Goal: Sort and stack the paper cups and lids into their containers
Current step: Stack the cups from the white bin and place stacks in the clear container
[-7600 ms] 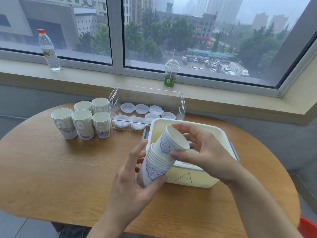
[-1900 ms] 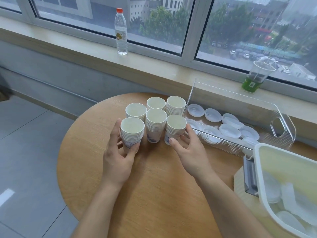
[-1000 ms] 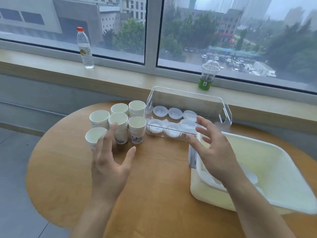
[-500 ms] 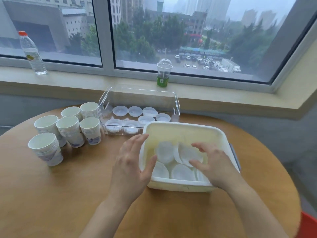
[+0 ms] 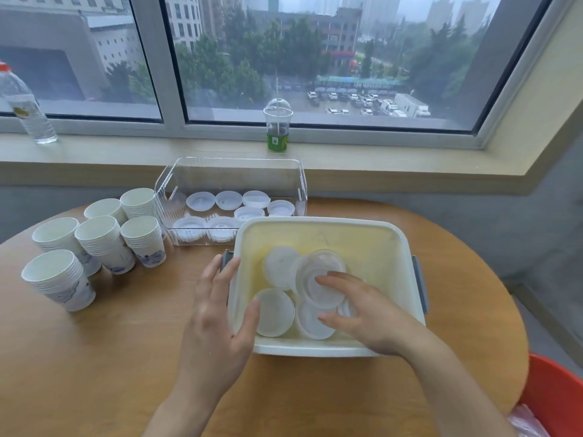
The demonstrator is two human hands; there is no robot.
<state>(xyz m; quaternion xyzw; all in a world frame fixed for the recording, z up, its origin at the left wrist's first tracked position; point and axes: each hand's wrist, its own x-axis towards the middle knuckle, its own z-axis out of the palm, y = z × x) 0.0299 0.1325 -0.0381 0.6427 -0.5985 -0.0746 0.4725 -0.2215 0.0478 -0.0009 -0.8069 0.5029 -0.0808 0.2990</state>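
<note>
A white bin (image 5: 318,221) stands in the middle of the round wooden table (image 5: 104,357), with several clear lids (image 5: 275,312) lying loose inside. My left hand (image 5: 217,313) grips the bin's left wall, thumb inside and fingers outside. My right hand (image 5: 369,313) is inside the bin and pinches the top lid (image 5: 325,294) between forefinger and thumb. Several stacks of white paper cups (image 5: 101,242) stand at the left. Behind the bin a clear container (image 5: 230,171) holds more lids (image 5: 228,200) side by side.
A water bottle (image 5: 28,111) and a domed drink cup (image 5: 277,127) stand on the window sill behind the table. A red chair (image 5: 558,392) shows at the lower right, beyond the table's edge.
My right hand has gone deeper into the bin and closed on the top lid. My left hand has taken hold of the bin's left wall. The view has moved closer.
</note>
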